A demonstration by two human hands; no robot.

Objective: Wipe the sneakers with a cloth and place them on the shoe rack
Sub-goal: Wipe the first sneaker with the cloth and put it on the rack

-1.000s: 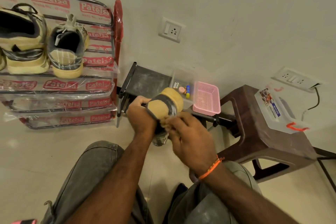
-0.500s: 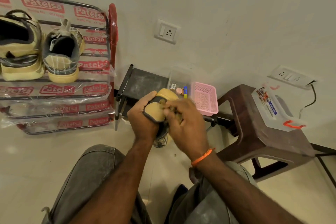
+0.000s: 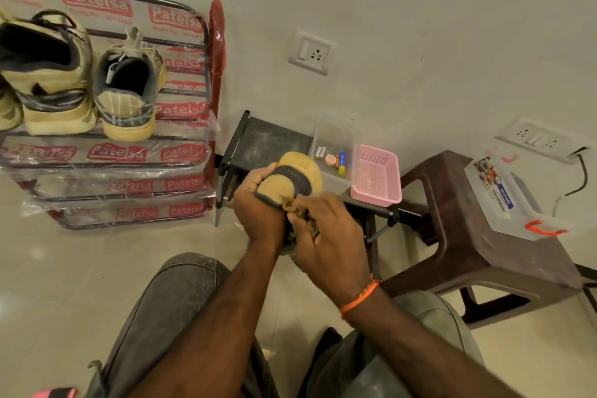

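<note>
Your left hand (image 3: 258, 207) grips the sneaker (image 3: 295, 178), fingers curled round its toe, right of the shoe rack (image 3: 206, 81). Your right hand (image 3: 329, 233) pinches the cloth (image 3: 302, 213) against it. Beyond the sneaker, a pink basket (image 3: 376, 179) stands.

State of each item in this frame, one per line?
Sneaker: held up, heel toward the camera.
Cloth: bunched, pressed on the sneaker.
Left hand: grips the sneaker.
Right hand: grips the cloth.
Shoe rack: plastic-wrapped, shoes on top shelf.
Pink basket: upright, empty.
</note>
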